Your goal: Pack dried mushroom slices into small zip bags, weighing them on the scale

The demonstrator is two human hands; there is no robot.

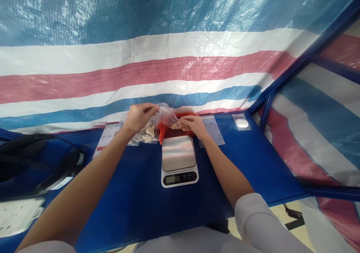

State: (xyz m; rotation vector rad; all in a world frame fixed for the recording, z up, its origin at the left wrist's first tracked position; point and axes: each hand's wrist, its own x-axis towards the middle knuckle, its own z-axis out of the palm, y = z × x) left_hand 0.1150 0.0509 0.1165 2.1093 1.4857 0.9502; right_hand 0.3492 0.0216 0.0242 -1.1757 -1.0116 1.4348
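Observation:
My left hand (pixel 140 117) pinches the edge of a clear plastic bag (pixel 165 112), held up behind the scale. Closed around some pale, dried-looking pieces (pixel 176 125), my right hand (pixel 194 125) is at the bag's other side; whether these pieces lie inside the bag I cannot tell. Beneath both hands spreads a red plastic bag (pixel 163 132). Filled clear bags with pale dried slices (pixel 149 132) lie under my left wrist. In front of the red bag stands a digital kitchen scale (pixel 179 155) with a bare steel plate; its display is unreadable.
Flat clear zip bags (pixel 213 130) lie right of my right hand. Farther right is a small bag with a white round object (pixel 242 123). A phone (pixel 104 138), a black headset-like strap (pixel 62 166) and a white power strip (pixel 19 215) occupy the left. Striped sheeting (pixel 168 69) walls the blue table (pixel 140 200).

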